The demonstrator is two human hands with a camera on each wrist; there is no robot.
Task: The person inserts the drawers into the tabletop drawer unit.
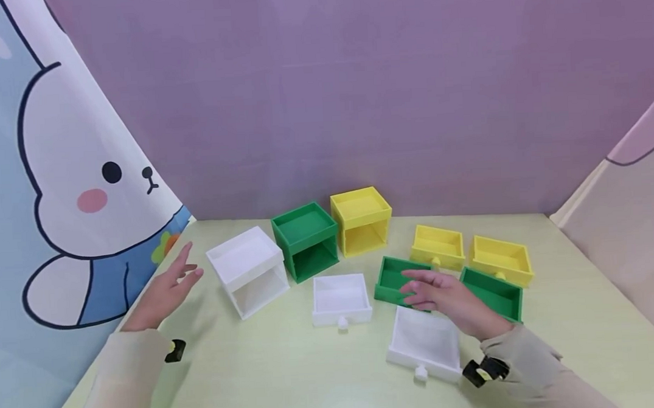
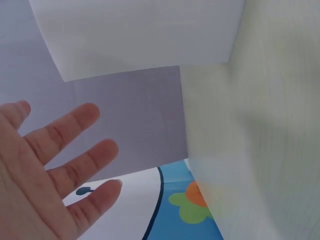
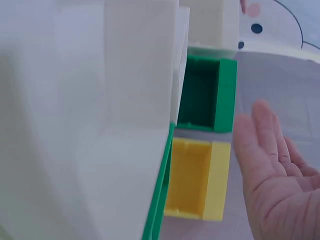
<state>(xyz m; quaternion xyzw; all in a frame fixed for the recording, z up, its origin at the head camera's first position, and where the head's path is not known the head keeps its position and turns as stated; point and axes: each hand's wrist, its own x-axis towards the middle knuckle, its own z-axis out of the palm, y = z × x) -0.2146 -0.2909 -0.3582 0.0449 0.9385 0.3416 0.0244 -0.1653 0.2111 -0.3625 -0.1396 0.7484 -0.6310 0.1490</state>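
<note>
My left hand (image 1: 166, 291) hovers left of a white cabinet shell (image 1: 247, 259), fingers extended and holding nothing. In the left wrist view its spread fingers (image 2: 82, 170) show below the white shell's wall (image 2: 140, 40). My right hand (image 1: 446, 296), fingers loosely extended, hangs over a green drawer (image 1: 390, 277), partly covering it. A white drawer (image 1: 426, 336) with a knob lies just below that hand. Another white drawer (image 1: 342, 296) lies further left. Behind them stand a green shell (image 1: 305, 238) and a yellow shell (image 1: 362, 217), both with hollow fronts.
A second green drawer (image 1: 495, 297) lies right of my right hand. Two yellow drawers, one nearer the middle (image 1: 437, 243) and one further right (image 1: 501, 257), are behind it. A purple cloth (image 1: 355, 93) hangs at the table's back edge; a rabbit-print cloth (image 1: 85, 196) hangs at left.
</note>
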